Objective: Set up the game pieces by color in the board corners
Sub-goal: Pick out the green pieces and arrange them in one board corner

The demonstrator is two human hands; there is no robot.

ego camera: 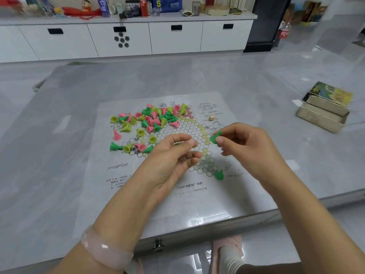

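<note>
Now the step is seating a green piece [215, 137] in the near green corner of the board [221, 196], where one green piece [219, 175] already stands at the tip. Best to carry it down base-first and set it on an empty circle just beside the placed one, letting go only once it stands flat, since these cones look light and would tip at a nudge. Filling from the tip outward should keep the fingers from knocking earlier pieces.

The right hand [243, 141] hovers over the right side of the board, thumb and forefinger pinching the green piece, which lies tilted between them. The left hand [173, 155] is raised just left of it, palm turned up, fingers curled; a sliver of green shows under the fingertips, so it probably holds spare pieces, though I cannot tell for certain. The mixed pile [152, 117] of pink, yellow and green lies on the far left part of the board
</note>
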